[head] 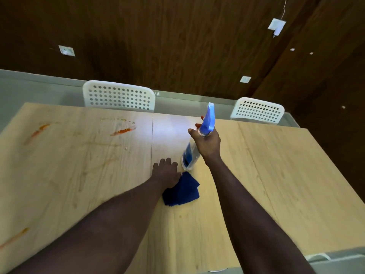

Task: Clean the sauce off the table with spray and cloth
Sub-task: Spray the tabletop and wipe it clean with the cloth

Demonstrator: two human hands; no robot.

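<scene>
Orange sauce smears (122, 131) streak the left half of the light wooden table (276, 165), with more sauce at the far left (40, 130) and the near left edge (15, 237). My right hand (207, 141) grips the neck of a clear spray bottle (189, 157) with a blue trigger head, tilted and just above the table's middle. My left hand (166, 173) lies on the near-left edge of a folded dark blue cloth (182, 190), fingers spread flat on the table; whether it pinches the cloth is hidden.
Two white perforated chairs stand at the table's far side, one behind the left half (118, 95) and one at the back right (257, 111). A dark wooden wall rises behind. A seam (152, 139) divides the tabletop.
</scene>
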